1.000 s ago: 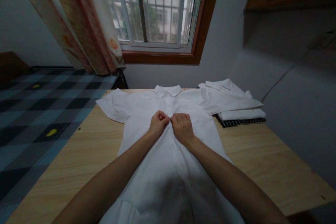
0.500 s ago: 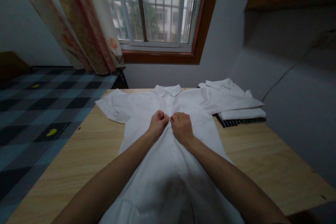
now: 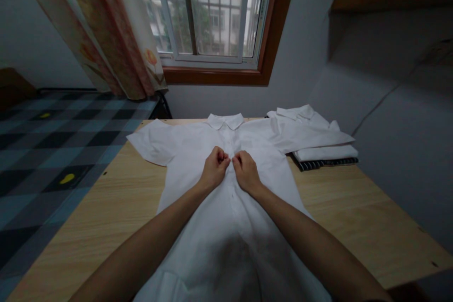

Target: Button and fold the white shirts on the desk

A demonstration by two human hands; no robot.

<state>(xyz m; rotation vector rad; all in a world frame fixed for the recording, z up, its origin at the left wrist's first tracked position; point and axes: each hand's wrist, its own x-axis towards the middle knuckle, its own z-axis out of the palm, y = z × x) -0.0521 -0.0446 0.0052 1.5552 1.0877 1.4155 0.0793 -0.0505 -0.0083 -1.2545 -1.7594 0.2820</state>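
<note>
A white short-sleeved shirt (image 3: 191, 141) lies face up on the wooden table, its collar at the far edge and its hem towards me. On the front placket, at chest height, my left hand (image 3: 215, 167) pinches the cloth with curled fingers. Just to its right my right hand (image 3: 246, 171) also pinches the placket, thumb and fingertips together. Only a small gap separates the two sets of fingertips. Any button between them is too small to make out.
Folded white clothes (image 3: 318, 151) are stacked at the table's far right, with a dark striped item underneath; the shirt's right-hand sleeve overlaps them. The wooden table (image 3: 354, 212) borders a checked bed (image 3: 63, 151) on the left. A window (image 3: 212, 19) and curtain (image 3: 116, 33) are behind.
Both hands stay at the same part of the placket. My right hand's fingers have turned and drawn in a little; my left hand has shifted slightly. The shirt lies as before.
</note>
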